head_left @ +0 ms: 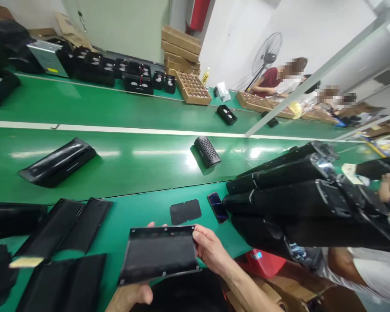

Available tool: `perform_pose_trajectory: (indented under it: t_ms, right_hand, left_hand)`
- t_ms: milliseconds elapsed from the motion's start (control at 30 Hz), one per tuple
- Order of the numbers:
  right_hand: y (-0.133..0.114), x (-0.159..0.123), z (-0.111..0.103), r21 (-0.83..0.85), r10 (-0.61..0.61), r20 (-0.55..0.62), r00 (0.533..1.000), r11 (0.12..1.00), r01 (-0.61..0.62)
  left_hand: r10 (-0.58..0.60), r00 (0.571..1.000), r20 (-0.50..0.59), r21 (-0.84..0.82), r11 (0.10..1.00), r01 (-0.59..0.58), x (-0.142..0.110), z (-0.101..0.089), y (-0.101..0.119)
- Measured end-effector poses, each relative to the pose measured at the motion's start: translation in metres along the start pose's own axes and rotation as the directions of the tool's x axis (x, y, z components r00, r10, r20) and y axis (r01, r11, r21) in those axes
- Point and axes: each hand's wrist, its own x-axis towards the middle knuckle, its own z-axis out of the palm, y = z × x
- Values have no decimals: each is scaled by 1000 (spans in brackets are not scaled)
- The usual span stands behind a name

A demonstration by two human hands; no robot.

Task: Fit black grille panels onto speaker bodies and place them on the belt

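Note:
Both my hands hold a black rectangular panel (160,251) with a raised rim and small screw holes along its edges, above the green work surface. My left hand (131,297) supports it from below at the near left, its thumb showing; fingertips peek over the far edge. My right hand (211,249) grips the right end, thumb on the rim at the far corner. Beyond the panel lies a thin black sheet (186,211), with a phone (218,207) to its right. Similar black panels (86,225) lie to the left, beside a stack of thin black sheets (0,273).
Long black housings (286,208) are piled at the right. A green conveyor (143,164) carries a glossy black housing (60,162) and a perforated black case (207,151). Black speaker boxes (138,80) and cardboard trays (193,88) line the far side. Other people (268,82) sit at the far right.

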Motion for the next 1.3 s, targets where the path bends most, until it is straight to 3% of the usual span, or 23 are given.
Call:
perform_pose_trajectory:
  t_ms: [100, 133, 167, 200, 233, 300, 333, 367, 433, 500, 733, 800, 833, 900, 933, 967, 1000, 1067, 1100, 1133, 1200, 1233, 1300]
  right_hand:
    - [1, 0, -1, -85, -59, -10, 998, 995, 58]
    - [-2, -3, -8, -149, -159, -90, 983, 978, 145]
    - [-7, -7, -19, -242, -307, -219, 926, 937, 253]
    - [-14, -14, -33, -364, -484, -368, 794, 861, 356]
    - [-24, -22, -49, -503, -649, -496, 577, 756, 418]
    - [-48, -41, -85, -718, -798, -596, 84, 577, 389]
    - [-60, -49, -101, -780, -812, -578, -79, 522, 344]
    - [-72, -55, -116, -819, -817, -552, -168, 493, 294]
    - [-93, -59, -137, -831, -804, -550, -225, 501, 241]
    - [-107, -52, -149, -818, -789, -573, -223, 529, 227]
    - [-132, -18, -161, -813, -751, -579, -318, 558, 165]
    - [-137, -26, -155, -814, -757, -581, -300, 536, 223]
    - [-138, -34, -149, -808, -768, -583, -267, 512, 291]
    - [-133, -55, -130, -751, -810, -572, -131, 452, 481]
    - [-127, -66, -118, -678, -826, -563, -26, 443, 587]
    - [-119, -76, -105, -557, -822, -556, 122, 478, 680]
    - [-109, -84, -91, -396, -785, -541, 302, 555, 731]
    - [-86, -92, -65, -87, -622, -445, 644, 746, 660]
    - [-75, -92, -54, 26, -519, -374, 769, 823, 568]
    - [-65, -90, -45, 110, -420, -297, 857, 877, 468]
    - [-50, -81, -37, 229, -255, -136, 957, 932, 281]
    - [-46, -76, -37, 266, -181, -35, 983, 946, 184]
    - [-41, -67, -42, 277, -95, 129, 987, 959, 56]
  left_hand:
    - [62, 991, -121, 52, 997, -56, 14, 7, -5]
    - [71, 987, -141, 44, 997, -65, 17, 6, -5]
    - [72, 986, -152, 29, 997, -68, 19, 4, -3]
    - [66, 985, -158, 9, 998, -66, 20, 1, -1]
    - [54, 986, -157, -16, 998, -57, 20, -3, 1]
    - [9, 991, -135, -72, 997, -19, 20, -13, 4]
    - [-16, 993, -116, -99, 995, 4, 20, -18, 6]
    - [-40, 995, -93, -124, 992, 28, 19, -22, 7]
    - [-77, 996, -49, -163, 984, 68, 17, -26, 9]
    - [-102, 994, -25, -187, 978, 95, 15, -25, 12]
    - [-96, 995, -15, -185, 978, 92, -4, -3, 29]
    - [-76, 997, -27, -193, 979, 70, -11, -6, 33]
    - [-77, 996, -36, -203, 977, 68, -14, -10, 34]
    - [-92, 994, -52, -237, 968, 78, -21, -22, 36]
    - [-101, 994, -52, -256, 963, 84, -23, -28, 38]
    - [-109, 993, -41, -275, 957, 93, -25, -34, 39]
    - [-112, 994, -18, -295, 950, 102, -25, -38, 41]
    - [-99, 993, 66, -340, 933, 115, -23, -40, 44]
    - [-82, 989, 121, -361, 925, 121, -22, -37, 46]
    - [-61, 983, 172, -378, 918, 124, -20, -33, 47]
    - [-26, 970, 241, -387, 914, 121, -16, -22, 49]
    - [-14, 970, 243, -385, 916, 110, -15, -16, 49]
    - [-8, 974, 225, -376, 922, 94, -14, -6, 49]
